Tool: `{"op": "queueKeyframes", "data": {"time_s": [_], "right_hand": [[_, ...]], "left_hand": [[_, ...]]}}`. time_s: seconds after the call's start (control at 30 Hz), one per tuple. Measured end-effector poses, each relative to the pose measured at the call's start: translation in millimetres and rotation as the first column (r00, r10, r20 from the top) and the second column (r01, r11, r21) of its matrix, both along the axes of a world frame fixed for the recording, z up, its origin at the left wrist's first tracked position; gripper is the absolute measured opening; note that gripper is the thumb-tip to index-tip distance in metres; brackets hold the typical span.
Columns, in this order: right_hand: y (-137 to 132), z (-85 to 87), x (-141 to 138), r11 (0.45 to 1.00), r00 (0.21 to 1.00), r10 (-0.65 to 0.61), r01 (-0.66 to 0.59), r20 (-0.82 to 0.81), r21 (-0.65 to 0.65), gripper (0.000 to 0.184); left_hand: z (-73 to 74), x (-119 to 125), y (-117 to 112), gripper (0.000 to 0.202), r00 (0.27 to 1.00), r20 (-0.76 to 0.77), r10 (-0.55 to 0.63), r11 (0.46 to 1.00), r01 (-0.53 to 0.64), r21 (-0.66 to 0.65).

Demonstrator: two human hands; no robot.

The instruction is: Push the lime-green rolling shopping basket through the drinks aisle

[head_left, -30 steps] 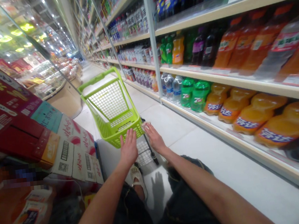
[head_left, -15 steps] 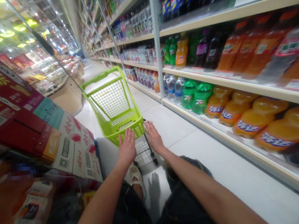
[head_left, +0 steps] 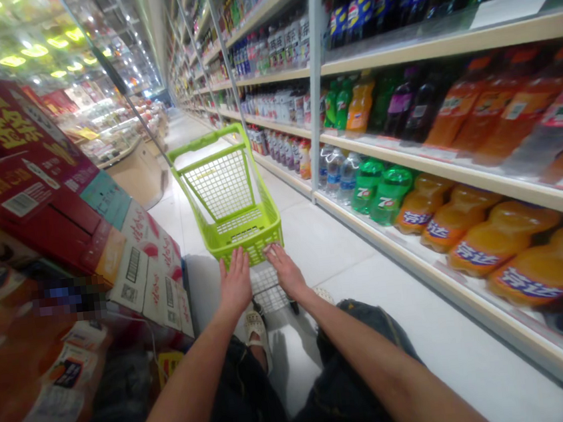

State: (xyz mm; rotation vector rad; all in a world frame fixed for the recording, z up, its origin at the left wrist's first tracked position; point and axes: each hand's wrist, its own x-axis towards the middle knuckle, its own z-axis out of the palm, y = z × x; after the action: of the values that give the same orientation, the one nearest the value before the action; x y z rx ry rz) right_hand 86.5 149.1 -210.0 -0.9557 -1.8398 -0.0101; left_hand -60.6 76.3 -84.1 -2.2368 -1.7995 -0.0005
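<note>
Fingers (head_left: 239, 264) at the lime-green, lattice-walled, open-topped cart basket (head_left: 263, 231)

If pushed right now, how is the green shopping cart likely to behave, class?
The green shopping cart would probably roll readily, given the dark wheel beneath and the smooth-looking floor. Its lattice wall looks stiff, and those openings suggest fairly low weight.

Lime-green shopping cart (head_left: 224, 197), latticed, upright

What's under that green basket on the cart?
Under the green basket, a wire rack shows between the left hand and right hand. The basket and hands cover part of it, so what lies farther back cannot be seen.
</note>
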Motion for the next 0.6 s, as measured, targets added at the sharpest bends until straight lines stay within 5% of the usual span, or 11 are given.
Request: {"op": "queueKeyframes", "data": {"time_s": [0.23, 0.3, 0.43, 0.5, 0.53, 0.6], "right_hand": [[-7, 76.1, -20, 0.996, 0.997, 0.064, -0.062, -0.031, 0.062, 0.051], [-7, 75.7, -29, 0.993, 0.994, 0.109, -0.110, 0.016, 0.044, 0.051], [-16, 48.4, -40, 0.985, 0.985, 0.172, -0.172, 0.025, -0.030, 0.051], [-26, 42.0, -45, 0.983, 0.985, 0.166, -0.169, -0.040, -0.078, 0.049], [-31, 43.0, -47, 0.980, 0.984, 0.161, -0.169, -0.076, -0.103, 0.049], [-43, 51.5, -53, 0.973, 0.979, 0.162, -0.179, -0.123, -0.148, 0.048]], "left_hand": [[1.2, -15, 3, 0.066, 0.998, 0.046, 0.042, 0.997, -0.045, 0.070], [2.7, -18, 2, 0.065, 0.995, 0.089, 0.051, 0.996, -0.058, 0.072], [2.2, -21, -6, 0.066, 0.932, 0.359, 0.056, 0.996, -0.077, 0.044], [-1.2, -17, -9, 0.062, 0.775, 0.626, 0.089, 0.993, -0.117, 0.004], [-3.6, -13, -8, 0.057, 0.620, 0.775, 0.120, 0.990, -0.130, -0.049], [-8.8, -4, -5, 0.042, 0.122, 0.968, 0.217, 0.975, -0.085, -0.208]]}}
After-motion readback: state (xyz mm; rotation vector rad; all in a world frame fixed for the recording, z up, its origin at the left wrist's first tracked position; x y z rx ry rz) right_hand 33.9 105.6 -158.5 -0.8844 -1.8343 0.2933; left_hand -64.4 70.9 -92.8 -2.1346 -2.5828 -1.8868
